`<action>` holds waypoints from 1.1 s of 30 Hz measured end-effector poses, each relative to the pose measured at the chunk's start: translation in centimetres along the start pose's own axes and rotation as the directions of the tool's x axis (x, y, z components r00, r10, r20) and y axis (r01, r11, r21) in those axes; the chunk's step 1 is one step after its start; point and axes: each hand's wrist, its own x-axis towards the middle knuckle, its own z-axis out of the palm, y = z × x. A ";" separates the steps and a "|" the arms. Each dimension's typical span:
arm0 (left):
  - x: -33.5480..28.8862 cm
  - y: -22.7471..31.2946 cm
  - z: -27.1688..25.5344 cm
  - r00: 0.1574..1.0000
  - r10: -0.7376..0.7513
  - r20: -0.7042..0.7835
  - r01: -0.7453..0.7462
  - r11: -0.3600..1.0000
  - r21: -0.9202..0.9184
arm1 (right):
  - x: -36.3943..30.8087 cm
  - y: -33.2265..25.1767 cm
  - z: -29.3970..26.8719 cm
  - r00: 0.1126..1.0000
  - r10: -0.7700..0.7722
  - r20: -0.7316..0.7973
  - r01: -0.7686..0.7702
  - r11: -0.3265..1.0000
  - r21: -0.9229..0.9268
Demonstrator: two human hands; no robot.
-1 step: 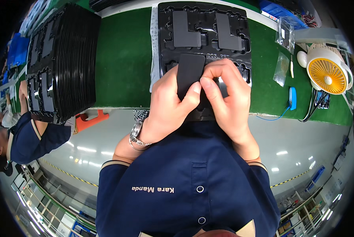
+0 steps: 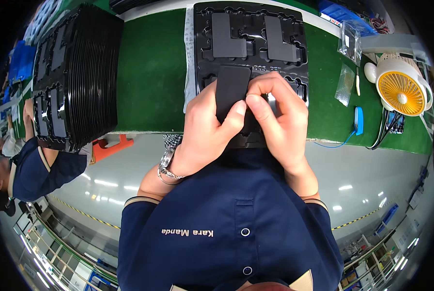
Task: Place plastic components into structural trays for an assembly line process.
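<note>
My left hand [image 2: 205, 121] is closed round a flat, dark rectangular piece [image 2: 234, 87], its thumb lying over the near part. That near end is hidden by my fingers. At the piece's right edge my right hand [image 2: 284, 119] makes a pinch, thumb against forefinger; whatever is between the tips is too small to make out. Both hands are over the near half of a black moulded tray [image 2: 255, 24]. In its far pockets lie two grey L-shaped pieces, one on the left [image 2: 222, 36] and one on the right [image 2: 276, 41].
A tall stack of black trays [image 2: 93, 72] stands at the left of the green table [image 2: 149, 72], beside a co-worker [image 2: 30, 169]. To the right are a white-and-yellow fan [image 2: 402, 92], clear plastic bags [image 2: 345, 85], a blue clip-like item [image 2: 358, 120] and cables.
The dark piece has shifted very slightly left in my left hand. My right hand's pinch has barely moved.
</note>
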 end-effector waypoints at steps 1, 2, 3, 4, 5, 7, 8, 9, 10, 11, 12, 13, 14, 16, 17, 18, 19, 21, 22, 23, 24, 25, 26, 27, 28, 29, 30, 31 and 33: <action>0.0 0.0 -0.1 0.999 0.045 -0.007 -0.045 0.999 0.004 | -0.1 -0.1 0.0 0.990 0.134 0.033 -0.138 0.977 0.166; -0.1 0.0 0.0 1.000 0.009 -0.007 -0.009 0.999 -0.047 | -0.3 -0.3 -0.1 0.962 0.258 0.087 -0.272 0.907 0.321; -0.2 0.1 0.1 1.000 -0.027 -0.007 0.026 0.995 -0.095 | -0.4 -0.8 0.3 0.943 0.327 0.060 -0.319 0.841 0.438; -0.3 0.2 0.2 0.998 -0.063 -0.005 0.061 0.988 -0.144 | -0.4 -0.7 0.4 0.946 0.319 0.058 -0.312 0.846 0.433; -0.2 0.1 0.2 0.998 -0.060 0.001 0.059 0.987 -0.152 | -0.5 -0.5 0.4 0.949 0.311 0.057 -0.304 0.851 0.428; -0.3 -0.1 0.2 0.998 -0.056 0.013 0.057 0.984 -0.167 | -0.6 -0.4 0.4 0.955 0.293 0.051 -0.288 0.869 0.403; -0.3 -0.1 0.2 0.998 -0.066 0.018 0.068 0.984 -0.166 | -0.6 -0.3 0.3 0.958 0.282 0.047 -0.279 0.882 0.381; -0.4 -0.2 0.2 0.997 -0.075 0.022 0.077 0.983 -0.164 | -0.6 -0.2 0.3 0.962 0.269 0.044 -0.267 0.894 0.359; -0.5 -0.2 0.2 0.996 -0.083 0.026 0.086 0.983 -0.163 | -0.6 -0.3 0.3 0.963 0.267 0.041 -0.265 0.903 0.338; -0.6 -0.2 0.2 0.996 -0.091 0.022 0.093 0.982 -0.167 | -0.6 -0.4 0.3 0.964 0.265 0.039 -0.263 0.911 0.318; -0.6 -0.2 0.3 0.995 -0.099 0.021 0.101 0.980 -0.169 | -0.6 -0.4 0.3 0.964 0.263 0.035 -0.261 0.918 0.299; -0.6 -0.1 0.3 0.994 -0.107 0.020 0.109 0.979 -0.172 | -0.6 -0.4 0.4 0.965 0.260 0.029 -0.257 0.921 0.294; -0.7 0.0 0.2 0.993 -0.115 0.019 0.116 0.979 -0.166 | -0.7 -0.3 0.5 0.966 0.257 0.024 -0.253 0.923 0.289; -0.8 0.2 0.1 0.991 -0.132 0.018 0.133 0.978 -0.159 | -0.7 -0.3 0.7 0.970 0.242 0.016 -0.237 0.933 0.273; -0.8 0.0 0.1 0.994 -0.109 0.013 0.110 0.979 -0.170 | -0.7 -0.3 0.8 0.974 0.227 0.014 -0.223 0.939 0.262; -0.9 -0.3 0.1 0.996 -0.087 0.005 0.086 0.979 -0.182 | -0.7 -0.3 0.9 0.977 0.212 0.014 -0.209 0.945 0.252; -0.9 -0.5 0.1 0.998 -0.064 -0.003 0.062 0.979 -0.194 | -0.7 -0.3 0.9 0.973 0.226 0.040 -0.227 0.923 0.310; -1.0 0.1 -0.3 0.964 -0.235 0.122 0.263 0.902 -0.343 | -0.3 -0.4 0.6 0.966 0.244 0.090 -0.259 0.870 0.419; -0.9 0.3 -0.5 0.932 -0.306 0.195 0.360 0.841 -0.403 | 0.0 -0.1 0.9 0.975 0.222 -0.013 -0.197 0.890 0.411; -0.7 0.1 -1.1 0.848 -0.352 0.396 0.518 0.706 -0.482 | 0.7 0.4 0.6 0.992 0.121 -0.037 -0.104 0.947 0.303; -0.6 0.0 -0.8 0.779 -0.299 0.551 0.623 0.460 -0.633 | 1.1 0.9 0.2 0.999 0.016 -0.044 -0.007 0.981 0.192; -0.6 0.0 -0.5 0.687 -0.235 0.688 0.726 0.173 -0.666 | 1.1 0.8 -0.5 0.998 0.021 0.056 -0.028 0.990 0.140; -0.6 -1.1 -0.5 0.612 0.021 0.790 0.789 -0.090 -0.608 | 1.1 1.4 -0.3 0.998 0.020 0.060 -0.031 0.982 0.187; -0.5 -0.7 -0.4 0.546 0.052 0.836 0.828 -0.187 -0.528 | 1.0 1.3 -0.4 0.996 0.070 0.054 -0.079 0.980 0.183; -0.4 -1.3 -0.3 0.504 0.139 0.852 0.850 -0.252 -0.462 | 0.9 1.2 -0.6 0.992 0.119 0.049 -0.126 0.976 0.180; -0.5 -1.4 -0.1 0.500 0.184 0.846 0.847 -0.308 -0.434 | 0.8 1.1 -0.7 0.991 0.125 0.036 -0.130 0.978 0.164; -0.4 -1.4 0.0 0.496 0.231 0.837 0.843 -0.358 -0.401 | 0.8 0.9 -0.7 0.992 0.128 0.020 -0.130 0.981 0.146; -0.3 -1.4 0.0 0.497 0.199 0.845 0.843 -0.344 -0.414 | 0.7 0.8 -0.8 0.991 0.131 0.005 -0.130 0.983 0.129; -0.2 -1.3 0.0 0.500 0.132 0.856 0.841 -0.312 -0.442 | 0.7 1.0 -1.2 0.998 0.066 -0.002 -0.066 0.998 0.003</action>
